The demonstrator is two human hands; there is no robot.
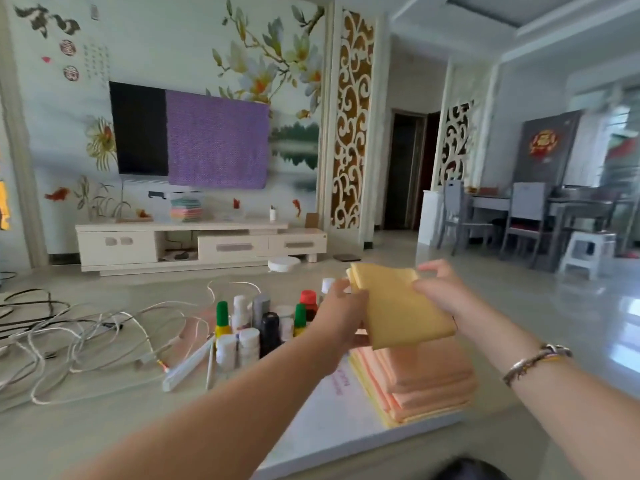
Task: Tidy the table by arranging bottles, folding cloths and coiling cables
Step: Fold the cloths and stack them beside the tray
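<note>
Here both hands hold a folded yellow cloth (398, 306) in the air above the stack of folded cloths (426, 379), which sits at the right end of the table (329, 427). The left hand (341, 311) grips the cloth's left edge, fingers curled round it, and the right hand (441, 292) pinches its upper right edge between thumb and fingers. The cloth is a long rectangle; its long axis runs from the far corner near the left hand's fingertips down and toward the person, tilted slightly to the right, with the near short edge hanging just over the top of the stack. The stack is mostly peach-pink cloths with yellow ones showing at the bottom, its long side running away from the person. Left of the stack stands a cluster of bottles (259, 323), all upright: two with green caps, one with a red cap, a black one, a grey one and several white ones. A white power strip (188, 367) lies just beside the bottles, angled diagonally. Farther left, loose cables (86, 337), white and black, sprawl uncoiled across the table. A bracelet (535, 362) circles the right wrist.
</note>
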